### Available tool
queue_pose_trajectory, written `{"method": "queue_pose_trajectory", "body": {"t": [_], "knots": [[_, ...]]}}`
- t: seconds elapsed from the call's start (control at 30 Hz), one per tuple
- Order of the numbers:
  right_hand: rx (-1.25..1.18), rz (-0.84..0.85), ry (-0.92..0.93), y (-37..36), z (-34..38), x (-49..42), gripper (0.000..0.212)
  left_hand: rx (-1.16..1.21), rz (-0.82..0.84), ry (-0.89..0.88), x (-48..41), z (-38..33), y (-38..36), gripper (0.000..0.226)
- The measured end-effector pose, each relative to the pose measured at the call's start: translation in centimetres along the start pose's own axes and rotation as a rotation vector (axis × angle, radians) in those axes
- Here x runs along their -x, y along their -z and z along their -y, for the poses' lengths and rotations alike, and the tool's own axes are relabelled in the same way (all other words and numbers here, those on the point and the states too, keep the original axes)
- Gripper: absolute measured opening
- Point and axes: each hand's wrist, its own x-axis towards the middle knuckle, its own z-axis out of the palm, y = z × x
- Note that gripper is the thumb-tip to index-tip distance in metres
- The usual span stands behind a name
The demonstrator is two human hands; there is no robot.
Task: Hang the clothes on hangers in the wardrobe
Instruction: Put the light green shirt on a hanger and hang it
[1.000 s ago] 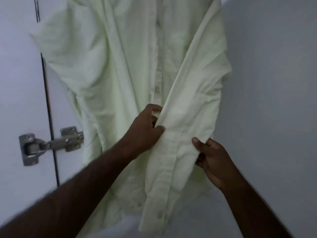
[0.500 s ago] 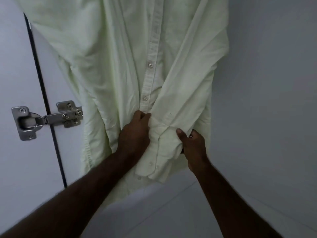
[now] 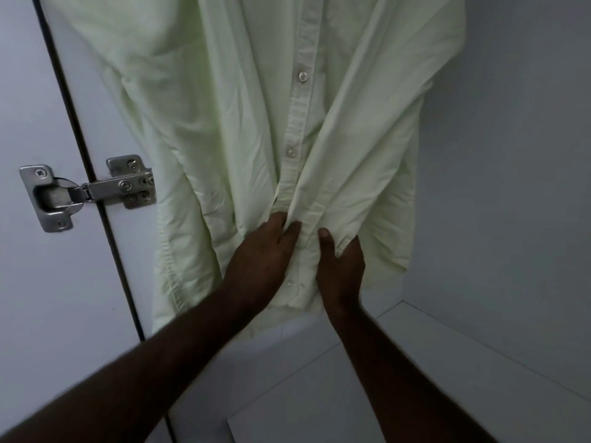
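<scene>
Softly creased pale-green shirt [image 3: 224, 107], left hand [image 3: 262, 260] and right hand [image 3: 340, 270], fingers [image 3: 324, 239] pinching its bunched fabric.

Shirt [image 3: 243, 129] right of hinge [image 3: 92, 191]

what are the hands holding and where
The pale green shirt, low on its front: left hand at the button placket, right hand pinching the fabric beside it.
</scene>
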Motion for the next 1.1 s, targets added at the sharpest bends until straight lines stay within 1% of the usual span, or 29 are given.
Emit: {"method": "queue_pose_trajectory", "body": {"t": [0.03,0.07,0.1,0.13,0.17,0.2,0.23,0.3,0.33,0.37,0.4,0.43,0.47,0.5,0.53,0.57,0.67,0.73,0.8,0.87,0.9,0.93,0.97,1.03,1.1], "knots": [[0.08,0.009,0.003,-0.4,-0.3,0.1,0.026,-0.036,-0.035,-0.027,0.2,0.6,-0.3,0.033],[0.159,0.005,0.011,-0.7,-0.8,0.1,0.031,-0.126,-0.079,-0.105,0.5,0.9,-0.5,0.034],[0.218,-0.01,0.024,-0.7,-1.1,-0.1,0.039,-0.204,-0.125,-0.227,1.0,1.3,-0.9,0.035],[0.237,-0.035,0.034,-0.6,-1.4,-0.4,0.045,-0.264,-0.15,-0.338,1.3,1.9,-1.5,0.036],[0.205,-0.077,0.045,-0.4,-1.5,-0.9,0.05,-0.312,-0.148,-0.404,1.4,2.6,-1.9,0.036],[0.163,-0.138,0.062,0.1,-1.5,-1.6,0.052,-0.346,-0.135,-0.437,1.2,3.0,-2.1,0.037],[0.149,-0.229,0.116,0.7,-1.5,-2.5,0.053,-0.369,-0.116,-0.452,0.9,3.1,-2.0,0.038],[0.267,-0.439,0.191,2.3,-2.2,-5.1,0.054,-0.42,-0.074,-0.454,0.8,3.5,-2.1,0.037],[0.337,-0.498,0.145,3.5,-2.5,-6.3,0.053,-0.438,-0.051,-0.446,0.7,3.6,-2.2,0.036],[0.409,-0.501,0.061,4.5,-2.8,-7.2,0.056,-0.432,-0.036,-0.428,0.8,3.7,-2.2,0.034],[0.472,-0.46,-0.027,5.7,-3.3,-8.0,0.061,-0.418,-0.035,-0.411,0.8,3.6,-2.1,0.033],[0.505,-0.397,-0.077,6.8,-3.8,-8.7,0.061,-0.41,-0.045,-0.402,0.8,3.4,-2.1,0.034],[0.494,-0.328,-0.068,7.8,-4.3,-9.2,0.049,-0.407,-0.056,-0.39,0.9,3.2,-2.1,0.036],[0.483,-0.241,-0.04,8.7,-4.8,-9.6,0.032,-0.403,-0.059,-0.385,0.9,3.1,-2.1,0.038],[0.507,-0.173,-0.005,9.6,-5.3,-9.9,0.025,-0.398,-0.058,-0.382,0.9,3.1,-2.0,0.039],[0.563,-0.143,0.013,10.5,-5.7,-10.3,0.03,-0.399,-0.065,-0.389,0.9,3.2,-2.0,0.039],[0.699,-0.093,-0.024,12.9,-6.8,-11.2,0.041,-0.414,-0.059,-0.416,0.9,3.4,-1.9,0.041],[0.721,-0.052,-0.065,13.6,-6.9,-11.6,0.04,-0.422,-0.041,-0.424,0.9,3.5,-2.0,0.042],[0.718,-0.028,-0.081,13.7,-5.9,-11.8,0.031,-0.427,-0.032,-0.42,0.9,3.6,-2.0,0.043],[0.653,-0.08,-0.1,13.2,-4.3,-11.6,0.009,-0.415,-0.02,-0.42,0.8,3.2,-1.9,0.042],[0.584,-0.136,-0.071,12.9,-3.3,-11.6,0.022,-0.409,-0.014,-0.422,0.5,2.9,-1.7,0.04],[0.503,-0.198,0.0,12.5,-2.3,-11.8,0.032,-0.403,-0.015,-0.422,-0.1,2.4,-1.3,0.037],[0.428,-0.27,0.104,11.8,-0.5,-12.3,0.037,-0.394,-0.025,-0.422,-1.1,1.9,-0.6,0.034],[0.331,-0.369,0.369,9.7,4.1,-13.6,0.04,-0.373,-0.106,-0.447,-4.0,0.9,1.5,0.033],[0.312,-0.376,0.593,7.4,9.0,-15.9,0.043,-0.348,-0.238,-0.491,-8.4,0.5,4.5,0.033]]}}
